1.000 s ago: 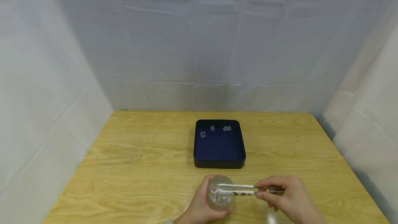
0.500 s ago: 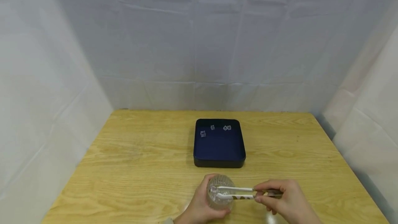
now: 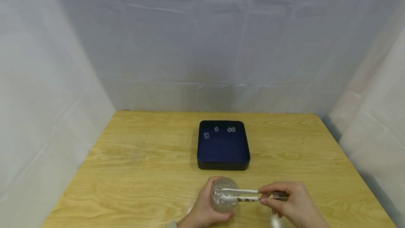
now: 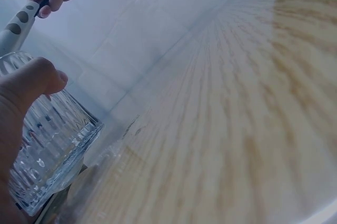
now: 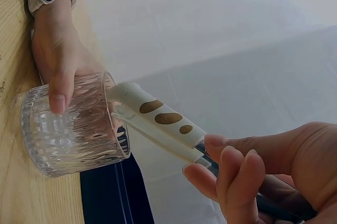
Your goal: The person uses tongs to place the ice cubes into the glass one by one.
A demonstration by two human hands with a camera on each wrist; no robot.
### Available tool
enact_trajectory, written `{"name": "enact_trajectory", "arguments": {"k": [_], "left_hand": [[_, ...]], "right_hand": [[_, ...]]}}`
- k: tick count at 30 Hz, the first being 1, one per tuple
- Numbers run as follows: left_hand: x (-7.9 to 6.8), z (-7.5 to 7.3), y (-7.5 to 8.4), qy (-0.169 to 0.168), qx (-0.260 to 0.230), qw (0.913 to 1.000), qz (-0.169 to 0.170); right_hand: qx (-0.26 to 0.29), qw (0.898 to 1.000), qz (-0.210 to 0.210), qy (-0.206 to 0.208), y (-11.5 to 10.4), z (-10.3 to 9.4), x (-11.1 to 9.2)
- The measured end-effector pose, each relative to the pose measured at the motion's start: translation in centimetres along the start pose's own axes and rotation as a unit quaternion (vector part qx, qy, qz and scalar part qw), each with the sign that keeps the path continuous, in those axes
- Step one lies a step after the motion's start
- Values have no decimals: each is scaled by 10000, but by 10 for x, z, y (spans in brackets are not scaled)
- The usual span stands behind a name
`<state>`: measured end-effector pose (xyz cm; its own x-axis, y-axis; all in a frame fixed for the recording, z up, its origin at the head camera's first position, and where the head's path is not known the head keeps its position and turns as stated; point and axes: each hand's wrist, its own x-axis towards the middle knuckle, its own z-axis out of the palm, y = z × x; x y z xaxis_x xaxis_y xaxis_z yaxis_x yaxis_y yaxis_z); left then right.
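My left hand point(image 3: 205, 205) holds a clear ribbed drinking glass point(image 5: 68, 129) on the table, thumb and fingers curled round its side. Between thumb and fingers, my right hand point(image 3: 292, 200) pinches a pair of tongs point(image 5: 163, 116) with white arms, dark spots and a dark metal handle. The tips of the tongs reach in over the rim, among clear cubes point(image 3: 217, 192) inside the glass. In the left wrist view the tongs point(image 4: 18, 26) slant down into the mouth of the glass point(image 4: 52, 134). The two arms of the tongs stand slightly apart.
Beyond the glass sits a dark blue square tray point(image 3: 223, 165). Several clear cubes point(image 3: 216, 129) lie toward its back and left side. Everything stands on a wood-grain table point(image 3: 142, 157), with white cloth point(image 3: 202, 45) hanging behind and at both sides.
The arms of the tongs have spread a little and shifted slightly within the glass, then drawn somewhat closer. The left hand and the glass stay in place.
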<state>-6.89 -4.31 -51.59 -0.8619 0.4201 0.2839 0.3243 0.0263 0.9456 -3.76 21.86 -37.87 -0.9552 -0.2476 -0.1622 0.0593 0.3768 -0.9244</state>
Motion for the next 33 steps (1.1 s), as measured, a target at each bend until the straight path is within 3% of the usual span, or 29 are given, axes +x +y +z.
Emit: {"name": "enact_trajectory", "arguments": {"k": [9, 14, 25, 33], "left_hand": [[1, 1, 1, 16, 96, 9999, 120], [-1, 1, 0, 93, 334, 9993, 114], [-1, 3, -4, 260, 576, 9969, 459], [-2, 2, -2, 242, 528, 9978, 323]], "right_hand": [[-19, 9996, -172, 203, -5, -3, 5], [10, 9982, -284, 530, -8, -5, 12], [46, 9912, -565, 1195, -12, -1, 41], [-36, 9880, -697, 1381, -12, 0, 62]]}}
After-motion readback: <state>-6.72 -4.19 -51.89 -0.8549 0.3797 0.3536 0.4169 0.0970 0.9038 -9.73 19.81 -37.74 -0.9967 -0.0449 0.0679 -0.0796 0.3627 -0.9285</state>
